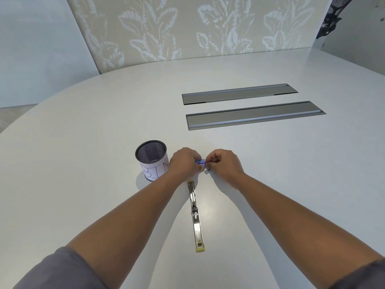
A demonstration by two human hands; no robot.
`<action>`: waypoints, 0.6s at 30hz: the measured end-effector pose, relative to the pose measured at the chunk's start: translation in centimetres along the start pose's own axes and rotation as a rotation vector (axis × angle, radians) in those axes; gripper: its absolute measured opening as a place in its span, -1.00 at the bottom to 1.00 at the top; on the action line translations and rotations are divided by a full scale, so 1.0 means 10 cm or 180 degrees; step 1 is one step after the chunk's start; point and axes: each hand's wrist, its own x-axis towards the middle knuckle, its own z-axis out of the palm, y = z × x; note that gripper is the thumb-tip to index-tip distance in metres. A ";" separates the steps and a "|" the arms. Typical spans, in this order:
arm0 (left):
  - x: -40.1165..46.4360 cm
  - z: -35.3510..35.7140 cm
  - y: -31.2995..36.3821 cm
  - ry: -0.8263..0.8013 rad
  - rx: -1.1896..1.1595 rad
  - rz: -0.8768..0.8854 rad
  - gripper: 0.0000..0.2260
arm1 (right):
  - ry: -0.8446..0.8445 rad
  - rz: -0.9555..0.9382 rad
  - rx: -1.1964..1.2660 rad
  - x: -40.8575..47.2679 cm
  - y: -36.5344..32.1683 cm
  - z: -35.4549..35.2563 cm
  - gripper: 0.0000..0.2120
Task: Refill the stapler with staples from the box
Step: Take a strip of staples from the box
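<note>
Black mesh cup (151, 157) with a paper label stands on the white tabletop (83, 142), just beside the left hand (183, 163). Its fingers pinch a small blue staple box (201, 163). The right hand (224, 164) pinches the box's other end. Below the hands, the stapler (195, 215) lies open and flat. Two grey panels (250, 105) sit farther right.

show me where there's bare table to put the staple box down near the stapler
Bare table lies right of the opened stapler, below the two metal trays. More bare top lies left of the mesh bin. It is crowded where the left hand and right hand hold the staple box.
</note>
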 end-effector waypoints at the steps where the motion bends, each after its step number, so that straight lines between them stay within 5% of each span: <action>1: 0.00 0.00 0.00 0.0001 0.0004 0.0001 -0.70 | -0.0002 0.0002 -0.0004 0.00 0.00 0.00 -0.84; 18: 0.01 -0.01 0.00 -0.0006 -0.0011 0.0013 -0.77 | 0.0002 -0.0018 0.0023 0.02 0.02 0.00 -0.84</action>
